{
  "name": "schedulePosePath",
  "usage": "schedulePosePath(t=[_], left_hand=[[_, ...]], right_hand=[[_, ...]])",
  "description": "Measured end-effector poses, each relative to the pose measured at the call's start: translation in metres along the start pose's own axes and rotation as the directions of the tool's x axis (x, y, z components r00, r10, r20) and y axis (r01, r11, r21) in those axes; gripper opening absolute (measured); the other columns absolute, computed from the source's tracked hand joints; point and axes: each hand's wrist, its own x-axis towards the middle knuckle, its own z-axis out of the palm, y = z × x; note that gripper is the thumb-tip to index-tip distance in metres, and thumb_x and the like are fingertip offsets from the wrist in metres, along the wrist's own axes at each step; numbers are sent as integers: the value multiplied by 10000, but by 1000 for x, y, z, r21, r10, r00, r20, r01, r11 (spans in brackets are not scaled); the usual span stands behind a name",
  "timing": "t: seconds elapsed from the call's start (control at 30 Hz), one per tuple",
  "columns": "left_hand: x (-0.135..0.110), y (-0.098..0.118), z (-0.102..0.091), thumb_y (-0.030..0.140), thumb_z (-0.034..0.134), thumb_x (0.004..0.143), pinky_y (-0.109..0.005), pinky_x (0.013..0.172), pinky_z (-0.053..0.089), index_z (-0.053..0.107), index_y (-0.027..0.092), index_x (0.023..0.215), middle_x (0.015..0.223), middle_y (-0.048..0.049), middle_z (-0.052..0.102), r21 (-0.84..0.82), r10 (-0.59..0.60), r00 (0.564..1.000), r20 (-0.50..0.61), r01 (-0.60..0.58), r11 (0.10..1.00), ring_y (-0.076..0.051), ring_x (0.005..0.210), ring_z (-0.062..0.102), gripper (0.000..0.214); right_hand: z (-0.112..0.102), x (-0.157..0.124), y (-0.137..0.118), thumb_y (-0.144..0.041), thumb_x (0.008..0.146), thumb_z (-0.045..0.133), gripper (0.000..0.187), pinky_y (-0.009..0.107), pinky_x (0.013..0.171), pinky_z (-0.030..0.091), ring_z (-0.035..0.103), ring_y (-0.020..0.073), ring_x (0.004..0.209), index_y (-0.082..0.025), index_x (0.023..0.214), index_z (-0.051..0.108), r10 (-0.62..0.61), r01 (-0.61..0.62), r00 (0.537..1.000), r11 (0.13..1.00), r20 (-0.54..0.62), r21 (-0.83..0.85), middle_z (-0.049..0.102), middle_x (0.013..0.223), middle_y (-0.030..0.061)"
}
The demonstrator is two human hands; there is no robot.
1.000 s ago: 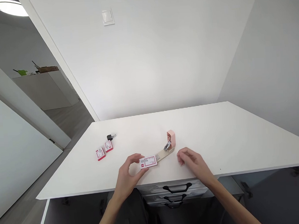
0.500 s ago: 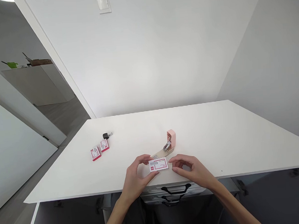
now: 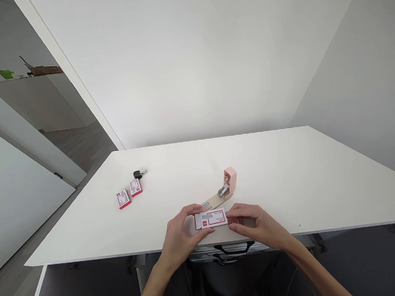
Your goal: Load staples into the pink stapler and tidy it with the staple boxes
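A small red-and-white staple box (image 3: 211, 219) is held just above the front edge of the white table (image 3: 287, 173). My left hand (image 3: 183, 232) pinches its left end and my right hand (image 3: 257, 227) pinches its right end. Directly behind the box lies a pink and beige stapler (image 3: 225, 191), swung open with its pink top standing upright and its metal channel showing.
Two more red-and-white staple boxes (image 3: 128, 194) lie at the table's left, with a small black key-like item (image 3: 139, 173) just behind them. A drawer unit with black handles (image 3: 233, 248) sits under the table below my hands. A white cabinet stands far left.
My left hand brought the staple box rightward and toward me. My right hand came in and took hold of its right end. The camera tilted down a little.
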Motion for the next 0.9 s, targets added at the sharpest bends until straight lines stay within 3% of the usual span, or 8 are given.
schedulePosePath(t=[0.1, 0.23, 0.4, 0.53, 0.9], left_hand=[[-1, 0, 1, 417, 830, 801, -405, 985, 572, 639, 287, 1183, 1152, -26, 752, 8, 21, 1000, 17, -21, 1000, -245, 1103, 706, 446], [-3, -1, 3, 406, 842, 793, -378, 980, 574, 649, 293, 1191, 1168, -19, 753, 29, 45, 997, 57, -47, 998, -233, 1112, 704, 456], [-3, -2, 3, 416, 856, 772, -403, 1007, 563, 649, 297, 1214, 1155, -25, 758, -5, 31, 995, 92, -30, 1000, -249, 1130, 696, 502], [-1, 0, -1, 440, 816, 813, -403, 967, 575, 675, 297, 1220, 1182, -41, 748, -16, 5, 993, 122, -3, 1000, -255, 1115, 687, 453], [4, 3, -3, 361, 782, 846, -356, 865, 572, 724, 283, 1131, 1021, -25, 758, 10, 44, 997, 58, -45, 999, -218, 925, 687, 300]], right_hand=[[2, -1, 2, -448, 902, 725, 320, 348, 746, 548, 628, 208, 819, -284, 1177, 706, 27, -24, 999, 998, -41, 55, 715, 980, 44], [5, -2, 4, -424, 814, 828, 573, 339, 755, 550, 625, 192, 807, -307, 1319, 583, 45, -41, 997, 997, -60, 59, 699, 1012, 25], [6, -2, 5, -458, 820, 814, 440, 337, 707, 530, 620, 209, 790, -304, 1217, 702, 56, -58, 997, 998, -49, -32, 715, 916, 26], [4, -2, 5, -469, 852, 782, 440, 347, 728, 547, 653, 225, 835, -302, 1249, 694, 69, -67, 995, 997, -71, 31, 741, 953, 31], [-2, -4, 11, -447, 889, 753, 436, 411, 913, 556, 674, 263, 1062, -312, 1292, 659, 77, -62, 993, 986, -94, 152, 749, 1130, 44]])
